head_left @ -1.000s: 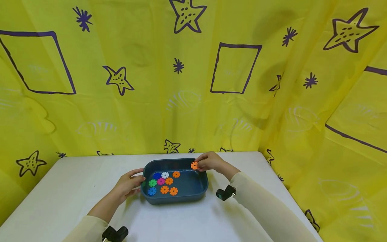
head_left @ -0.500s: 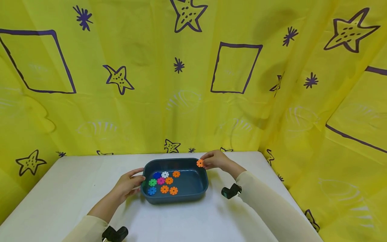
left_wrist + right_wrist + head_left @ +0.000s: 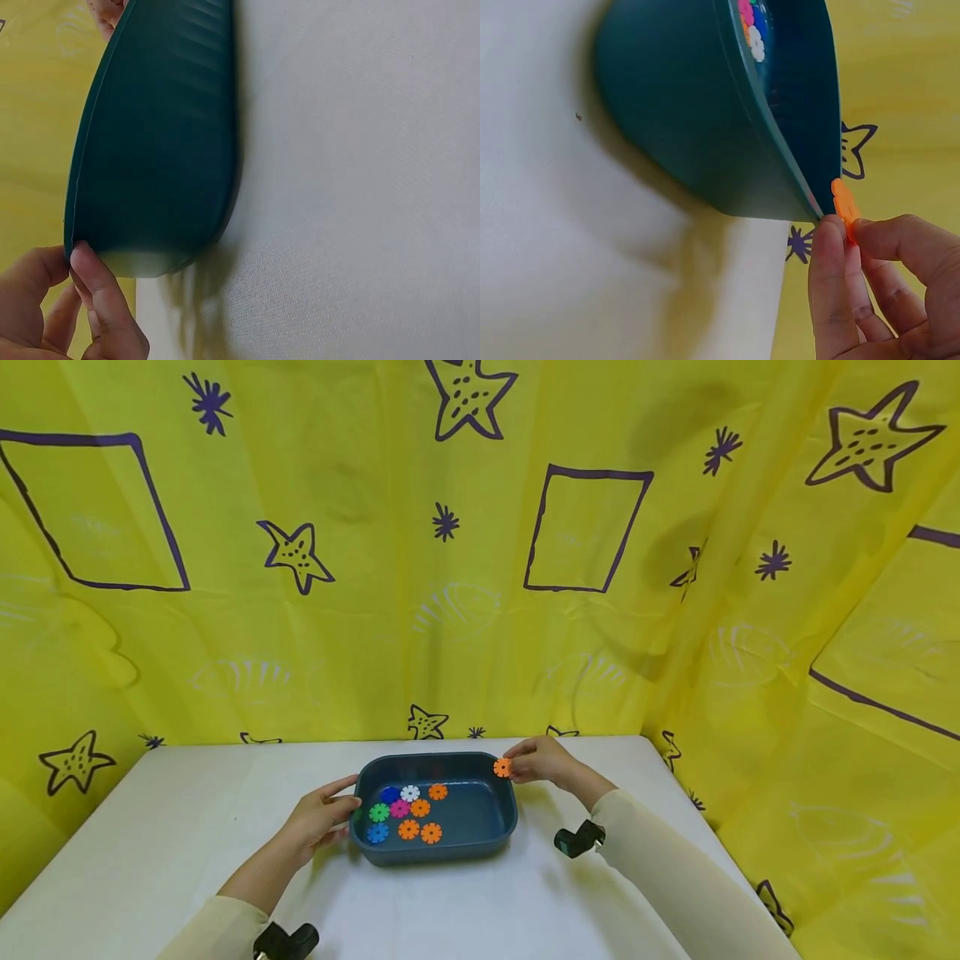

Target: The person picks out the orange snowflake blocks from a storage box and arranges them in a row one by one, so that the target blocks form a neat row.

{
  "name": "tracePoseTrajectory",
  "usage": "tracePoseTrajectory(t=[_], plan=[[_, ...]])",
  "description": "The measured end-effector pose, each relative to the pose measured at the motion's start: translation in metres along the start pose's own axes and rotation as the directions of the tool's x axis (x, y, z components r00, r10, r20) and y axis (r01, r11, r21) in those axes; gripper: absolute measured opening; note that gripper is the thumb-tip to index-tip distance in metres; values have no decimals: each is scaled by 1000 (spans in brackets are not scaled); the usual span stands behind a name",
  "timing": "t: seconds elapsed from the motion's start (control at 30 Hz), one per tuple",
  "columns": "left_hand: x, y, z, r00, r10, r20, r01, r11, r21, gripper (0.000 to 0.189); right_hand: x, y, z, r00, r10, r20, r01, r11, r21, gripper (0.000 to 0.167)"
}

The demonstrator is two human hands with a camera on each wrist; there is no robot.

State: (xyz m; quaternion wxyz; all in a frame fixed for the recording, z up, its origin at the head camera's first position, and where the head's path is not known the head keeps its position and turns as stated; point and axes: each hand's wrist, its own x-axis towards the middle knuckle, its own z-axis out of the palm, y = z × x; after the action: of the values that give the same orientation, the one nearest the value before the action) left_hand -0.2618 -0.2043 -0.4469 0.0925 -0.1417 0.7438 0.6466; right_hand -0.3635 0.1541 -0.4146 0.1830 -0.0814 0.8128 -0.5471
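Observation:
A dark blue-green tray (image 3: 435, 857) with raised walls sits on the white table. My left hand (image 3: 321, 820) pinches its left rim; the left wrist view shows thumb and finger on either side of the wall (image 3: 150, 142). At the far right corner, my right hand (image 3: 543, 762) pinches an orange snowflake disc (image 3: 502, 767) at the rim. In the right wrist view that orange disc (image 3: 844, 206) stands on edge between thumb and finger. Inside the tray lie several more discs: orange (image 3: 431, 833), green (image 3: 379, 812), pink (image 3: 400, 808), white (image 3: 409, 793) and blue (image 3: 377, 832).
The white table (image 3: 187, 827) spreads around the tray. A yellow curtain (image 3: 360, 635) with purple starfish drawings closes off the back and sides. Black cameras (image 3: 579, 838) are strapped on both wrists.
My right hand has moved right and slightly outward with the orange disc, from inside the tray's far right corner to its rim. The left hand and the tray have stayed put.

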Motion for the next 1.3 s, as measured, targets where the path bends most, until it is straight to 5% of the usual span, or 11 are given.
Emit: tracePoseTrajectory(t=[1.3], plan=[[-1, 0, 1, 1000, -3, 15, 3, 1000, -2, 58, -1, 20, -22, 1000, 18, -16, -17, 998, 66, 31]])
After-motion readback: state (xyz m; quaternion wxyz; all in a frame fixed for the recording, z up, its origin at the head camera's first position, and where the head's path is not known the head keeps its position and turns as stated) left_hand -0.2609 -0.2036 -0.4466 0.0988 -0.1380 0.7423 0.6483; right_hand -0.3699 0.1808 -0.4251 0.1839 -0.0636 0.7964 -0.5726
